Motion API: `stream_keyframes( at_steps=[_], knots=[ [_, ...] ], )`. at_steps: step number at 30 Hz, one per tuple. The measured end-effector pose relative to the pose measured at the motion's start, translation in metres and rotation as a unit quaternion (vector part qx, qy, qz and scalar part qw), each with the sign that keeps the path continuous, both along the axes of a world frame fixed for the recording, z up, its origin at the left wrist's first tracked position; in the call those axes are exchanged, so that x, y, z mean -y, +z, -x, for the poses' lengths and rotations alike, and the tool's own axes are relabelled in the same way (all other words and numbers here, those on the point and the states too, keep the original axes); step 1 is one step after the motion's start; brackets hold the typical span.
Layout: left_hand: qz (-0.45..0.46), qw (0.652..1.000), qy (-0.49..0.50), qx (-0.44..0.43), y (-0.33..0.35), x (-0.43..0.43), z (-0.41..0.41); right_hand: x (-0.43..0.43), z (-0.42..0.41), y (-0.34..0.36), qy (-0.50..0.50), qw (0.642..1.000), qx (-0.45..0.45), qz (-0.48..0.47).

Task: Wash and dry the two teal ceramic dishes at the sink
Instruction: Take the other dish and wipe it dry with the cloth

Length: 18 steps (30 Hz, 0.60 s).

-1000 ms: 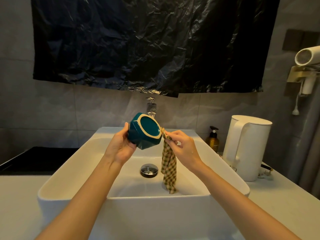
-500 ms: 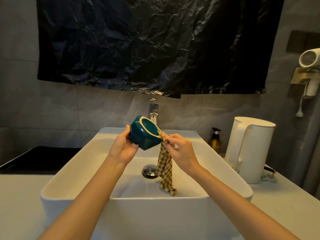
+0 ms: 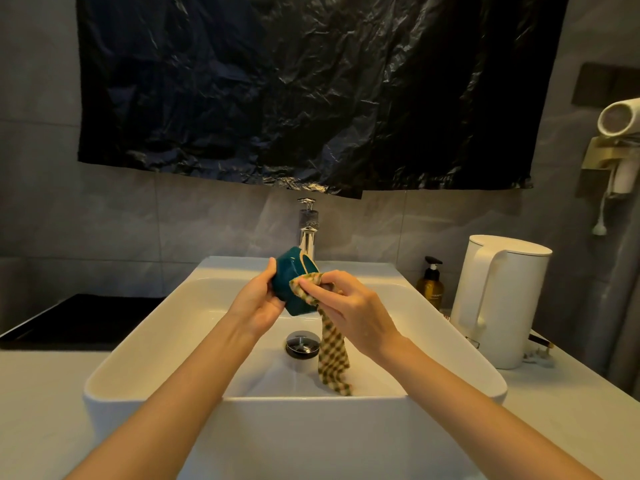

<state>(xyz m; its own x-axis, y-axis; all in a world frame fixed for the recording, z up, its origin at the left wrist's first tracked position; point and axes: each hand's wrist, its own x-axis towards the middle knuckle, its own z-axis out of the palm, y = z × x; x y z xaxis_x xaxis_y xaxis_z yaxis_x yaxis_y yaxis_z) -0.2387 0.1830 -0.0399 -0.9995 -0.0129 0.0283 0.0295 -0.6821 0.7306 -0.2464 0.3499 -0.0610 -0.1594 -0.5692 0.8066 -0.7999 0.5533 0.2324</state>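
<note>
A teal ceramic dish (image 3: 290, 271) with a pale rim is held tipped on its side above the white sink (image 3: 145, 327), its opening turned away to the right. My left hand (image 3: 258, 301) grips it from the left and below. My right hand (image 3: 349, 308) pinches a checked yellow-green cloth (image 3: 331, 355) and presses its bunched top against the dish's near side and rim. The rest of the cloth hangs down into the basin. I see only one teal dish.
A chrome tap (image 3: 307, 226) stands behind the dish and a round drain plug (image 3: 302, 344) sits in the basin. On the counter at right are an amber pump bottle (image 3: 430, 284) and a white kettle (image 3: 498, 299). A black surface (image 3: 79, 320) lies at left.
The dish has turned so its opening now faces away. My right hand has brought the cloth from the rim's right edge onto the dish's near side.
</note>
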Motion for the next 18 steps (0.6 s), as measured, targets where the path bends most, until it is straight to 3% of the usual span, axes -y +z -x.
stream_keyframes(
  at_steps=[10, 14, 18],
  knots=[
    [0.107, 0.993, -0.042, -0.015, -0.002, -0.009, -0.001, 0.001, 0.004, 0.003, -0.027, 0.990, 0.084, 0.114],
    [0.084, 0.996, -0.037, -0.011, 0.000, -0.008, -0.004, -0.007, 0.011, -0.001, -0.047, 0.971, 0.150, 0.178],
    [0.037, 0.999, -0.024, 0.003, 0.000, -0.002, -0.003, -0.006, 0.005, -0.002, -0.008, 0.981, 0.151, 0.119]
  ],
)
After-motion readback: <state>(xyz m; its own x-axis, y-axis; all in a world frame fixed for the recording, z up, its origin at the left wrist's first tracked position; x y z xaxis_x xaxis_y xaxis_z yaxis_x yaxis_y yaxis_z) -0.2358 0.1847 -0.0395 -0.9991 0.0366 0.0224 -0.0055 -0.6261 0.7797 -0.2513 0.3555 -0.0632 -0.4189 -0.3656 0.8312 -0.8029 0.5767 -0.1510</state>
